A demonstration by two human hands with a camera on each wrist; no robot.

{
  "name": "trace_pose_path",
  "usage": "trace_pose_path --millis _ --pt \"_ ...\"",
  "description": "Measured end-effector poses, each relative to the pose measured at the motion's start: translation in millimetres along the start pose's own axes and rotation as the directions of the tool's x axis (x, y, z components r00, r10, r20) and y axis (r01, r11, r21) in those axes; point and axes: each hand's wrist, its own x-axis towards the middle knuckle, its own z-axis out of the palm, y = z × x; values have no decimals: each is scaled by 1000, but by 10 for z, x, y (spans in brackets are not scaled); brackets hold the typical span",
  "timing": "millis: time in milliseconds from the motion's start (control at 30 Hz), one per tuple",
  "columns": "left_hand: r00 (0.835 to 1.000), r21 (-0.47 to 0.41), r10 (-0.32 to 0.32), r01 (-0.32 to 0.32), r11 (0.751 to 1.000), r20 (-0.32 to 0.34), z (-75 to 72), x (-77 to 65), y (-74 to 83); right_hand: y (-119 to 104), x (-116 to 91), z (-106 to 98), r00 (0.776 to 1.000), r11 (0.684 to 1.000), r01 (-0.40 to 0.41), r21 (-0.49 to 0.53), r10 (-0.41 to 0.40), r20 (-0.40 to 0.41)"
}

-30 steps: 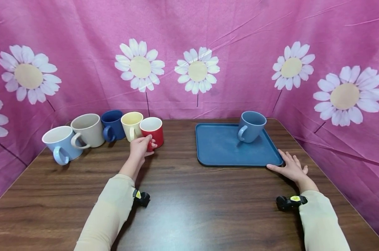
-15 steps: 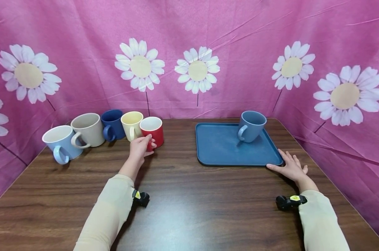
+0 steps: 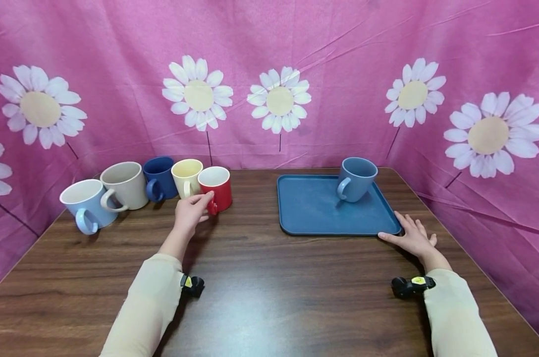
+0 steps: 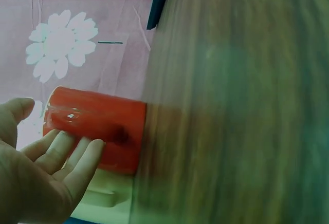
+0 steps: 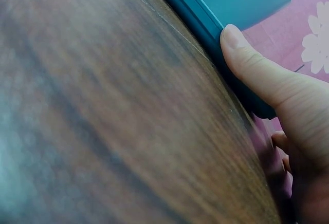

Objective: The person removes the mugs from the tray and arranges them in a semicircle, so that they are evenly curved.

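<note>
A red mug with a white inside stands upright at the right end of a row of mugs. My left hand is just left of its handle, fingers loosely spread. In the left wrist view the thumb stands apart from the fingers, which are close to the red mug's side; whether they touch it I cannot tell. My right hand rests at the near right corner of a blue tray, its thumb on the rim in the right wrist view. On the tray's right part stands a grey-blue mug, handle toward the left.
Left of the red mug stand a pale yellow mug, a navy mug, a beige mug and a light blue mug. Behind the wooden table hangs a pink flowered cloth.
My left hand has drawn back slightly to the left from the red mug, its fingers loosened off the handle. The mugs, tray and right hand stay where they were.
</note>
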Motion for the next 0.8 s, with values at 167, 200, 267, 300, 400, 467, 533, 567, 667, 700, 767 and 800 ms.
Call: trace_pose_path --millis 167,200,267,300,400,467,533,567,667,700,767,800 --pt "998 89 65 -65 994 5 -55 -83 70 4 2 1 1000 1000 1 -2 -1 0" --pt "997 125 80 -80 989 2 -65 -100 86 5 3 2 1000 1000 -1 -4 1 2" --pt "993 196 120 -114 974 -21 -88 -128 107 7 7 4 1000 1000 -5 -7 5 4" --pt "989 231 147 -135 964 -36 -100 -141 112 8 8 5 1000 1000 -6 -7 6 5" --pt "969 296 236 -203 933 -78 -122 -185 133 10 14 12 1000 1000 -6 -4 6 4" --pt "953 294 288 -251 922 -90 -111 -217 163 6 13 12 1000 1000 -5 -6 5 3" --pt "944 263 319 -288 921 -84 -66 -259 221 3 8 9 1000 1000 -1 -4 1 1" --pt "943 238 325 -300 924 -73 -32 -277 250 2 5 5 1000 1000 0 -4 0 3" --pt "936 151 351 -344 927 -22 132 -328 336 -1 -7 -3 1000 1000 8 -4 -8 0" --pt "935 120 355 -352 928 1 197 -344 362 -1 -9 -4 1000 1000 12 -2 -12 -1" --pt "929 84 366 -369 925 51 338 -363 407 0 -5 0 1000 1000 15 -1 -15 -3" --pt "926 65 370 -375 925 76 412 -370 432 0 0 4 1000 1000 14 -2 -14 -3"
